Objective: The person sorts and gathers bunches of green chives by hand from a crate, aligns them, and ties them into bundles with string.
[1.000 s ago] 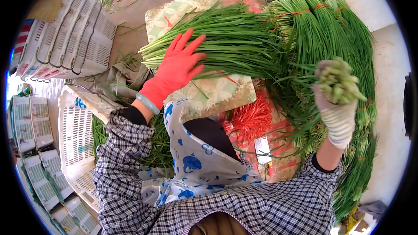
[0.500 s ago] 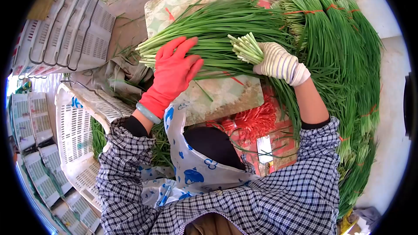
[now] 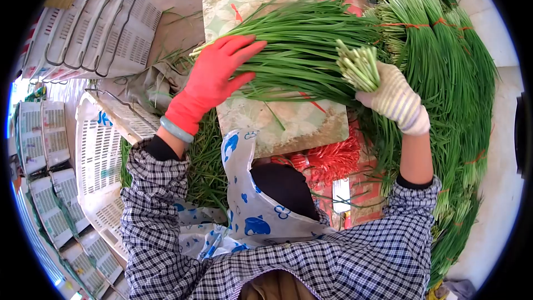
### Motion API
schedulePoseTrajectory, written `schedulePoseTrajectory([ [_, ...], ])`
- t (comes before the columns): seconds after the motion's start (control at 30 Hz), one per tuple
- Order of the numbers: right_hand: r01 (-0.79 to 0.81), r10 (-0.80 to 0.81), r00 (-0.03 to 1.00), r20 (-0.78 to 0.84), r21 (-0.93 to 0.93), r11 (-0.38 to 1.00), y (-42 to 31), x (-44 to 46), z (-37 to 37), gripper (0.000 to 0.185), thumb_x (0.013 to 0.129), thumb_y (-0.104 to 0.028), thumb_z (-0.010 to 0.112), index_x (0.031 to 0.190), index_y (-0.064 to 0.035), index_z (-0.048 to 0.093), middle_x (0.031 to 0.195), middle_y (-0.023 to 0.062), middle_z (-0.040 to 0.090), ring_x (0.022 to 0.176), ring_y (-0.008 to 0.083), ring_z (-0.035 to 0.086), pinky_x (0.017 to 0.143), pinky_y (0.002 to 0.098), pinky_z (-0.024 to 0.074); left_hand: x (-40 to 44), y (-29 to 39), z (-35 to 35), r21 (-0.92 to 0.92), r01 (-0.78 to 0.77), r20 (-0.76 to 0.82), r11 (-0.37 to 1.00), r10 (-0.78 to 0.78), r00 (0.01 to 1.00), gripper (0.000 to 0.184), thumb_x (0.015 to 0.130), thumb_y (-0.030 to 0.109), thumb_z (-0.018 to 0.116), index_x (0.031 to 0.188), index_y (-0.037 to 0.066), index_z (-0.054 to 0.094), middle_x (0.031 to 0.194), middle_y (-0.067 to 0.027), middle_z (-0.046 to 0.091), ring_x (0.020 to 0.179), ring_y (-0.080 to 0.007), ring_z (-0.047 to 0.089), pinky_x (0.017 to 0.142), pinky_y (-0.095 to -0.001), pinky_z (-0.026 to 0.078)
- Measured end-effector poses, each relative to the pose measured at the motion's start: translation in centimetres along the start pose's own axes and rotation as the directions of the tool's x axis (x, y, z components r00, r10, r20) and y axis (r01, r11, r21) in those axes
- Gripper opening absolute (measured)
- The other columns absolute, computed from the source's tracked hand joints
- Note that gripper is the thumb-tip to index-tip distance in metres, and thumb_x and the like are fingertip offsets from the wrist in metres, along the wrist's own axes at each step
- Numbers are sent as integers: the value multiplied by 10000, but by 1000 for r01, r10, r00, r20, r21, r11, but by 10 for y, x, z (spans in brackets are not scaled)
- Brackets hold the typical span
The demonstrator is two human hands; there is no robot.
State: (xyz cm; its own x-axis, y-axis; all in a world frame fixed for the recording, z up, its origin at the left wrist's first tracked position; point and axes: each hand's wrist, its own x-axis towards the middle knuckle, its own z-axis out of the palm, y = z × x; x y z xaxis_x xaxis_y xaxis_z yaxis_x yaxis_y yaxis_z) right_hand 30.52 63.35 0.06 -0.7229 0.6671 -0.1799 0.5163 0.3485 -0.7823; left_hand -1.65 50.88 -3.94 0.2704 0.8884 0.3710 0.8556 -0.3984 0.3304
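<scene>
A loose heap of green stalks (image 3: 300, 39) lies across a worn patterned board (image 3: 277, 128). My left hand (image 3: 214, 75), in a red glove, rests on the pale-ended side of this heap with its fingers apart. My right hand (image 3: 397, 97), in a striped white glove, is closed round a smaller bunch (image 3: 360, 66), its cut ends pointing up and left over the heap's right part. Under the board's lower edge lies a bundle of red ties (image 3: 333, 158). Bundles with orange ties (image 3: 433, 39) are piled just right of my right hand.
Stacked white crates (image 3: 105, 28) stand at the upper left. Below them a white basket (image 3: 102, 161) holds loose greens (image 3: 205, 161). More crates (image 3: 47, 133) are at the far left. A white card (image 3: 341, 195) lies on red-patterned sacking (image 3: 366, 189).
My right hand has brought its bunch from over the piled bundles leftward to the heap, then slightly back right. My left hand has stayed on the heap, shifting slightly.
</scene>
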Motion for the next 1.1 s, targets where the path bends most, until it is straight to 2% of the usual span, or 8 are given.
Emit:
schedulePoseTrajectory([
  [0.2, -98, 85, 992, 90, 149, 984, -38, -24, -2, 511, 702, 61, 636, 1207, 4, 584, 1071, 48, 687, 946, 105, 629, 861, 257, 505, 10, -27, 13, -146, 75, -99, 986, -90, 991, 324, 793, 103, 723, 1113, 94, 672, 1087, -89, 661, 1031, -273, 596, 895, -369, 474],
  [0.4, 52, 46, 983, 178, -507, 860, -49, -4, 20, 655, 706, -83, 645, 1340, -45, 486, 963, 144, 695, 834, 281, 681, 817, 342, 545, 22, -28, 14, -311, 353, -88, 882, -396, 914, 271, 793, 95, 731, 1058, 75, 675, 1060, -87, 658, 955, -202, 610, 813, -322, 491],
  [0.47, 21, 72, 981, 181, -466, 884, -33, 14, 31, 763, 666, -133, 669, 1381, -4, 437, 936, 275, 651, 840, 388, 658, 735, 404, 534, 23, -33, 17, -442, 380, -88, 813, -461, 883, 205, 789, 102, 735, 981, 61, 675, 1065, -85, 649, 949, -185, 597, 801, -319, 489],
  [0.53, 81, -93, 987, 134, 90, 993, 18, 41, 41, 757, 637, -45, 697, 1357, 5, 470, 1044, 163, 696, 915, 222, 667, 831, 313, 513, 20, -34, 15, -464, 379, -78, 801, -463, 883, 182, 786, 104, 736, 950, 60, 670, 1096, -85, 647, 985, -198, 595, 826, -329, 486],
  [0.6, -79, 21, 974, 225, 251, 965, 10, 57, 27, 677, 650, 7, 688, 1307, 6, 522, 1109, 74, 681, 976, 143, 611, 883, 286, 478, 19, -30, 11, -489, 372, -67, 789, -459, 886, 160, 784, 106, 736, 919, 59, 665, 1127, -85, 645, 1020, -212, 594, 850, -338, 482],
  [0.67, -109, 59, 967, 248, 196, 975, 16, 68, 16, 555, 660, -13, 720, 1201, 11, 595, 1064, 45, 675, 934, 137, 586, 870, 287, 472, 13, -19, 1, -135, 202, -273, 970, -232, 934, 173, 763, 103, 745, 915, 71, 670, 1233, -91, 616, 1130, -271, 568, 925, -375, 462],
  [0.77, -132, 90, 962, 258, 148, 980, 24, 75, 12, 525, 663, -21, 727, 1175, 10, 610, 1029, 43, 679, 898, 135, 587, 843, 293, 480, 0, -18, -8, 65, 25, -154, 998, -15, 988, 232, 745, 99, 747, 969, 96, 686, 1327, -100, 564, 1243, -337, 499, 1002, -425, 425],
  [1.1, -232, 207, 948, 243, 82, 969, 20, 76, 6, 507, 669, -46, 758, 1153, 18, 618, 1005, 45, 680, 876, 127, 586, 819, 286, 486, -2, -24, -5, 60, 33, -25, 998, -32, 999, 293, 750, 112, 746, 1036, 99, 683, 1329, -114, 559, 1288, -349, 458, 1012, -454, 423],
])
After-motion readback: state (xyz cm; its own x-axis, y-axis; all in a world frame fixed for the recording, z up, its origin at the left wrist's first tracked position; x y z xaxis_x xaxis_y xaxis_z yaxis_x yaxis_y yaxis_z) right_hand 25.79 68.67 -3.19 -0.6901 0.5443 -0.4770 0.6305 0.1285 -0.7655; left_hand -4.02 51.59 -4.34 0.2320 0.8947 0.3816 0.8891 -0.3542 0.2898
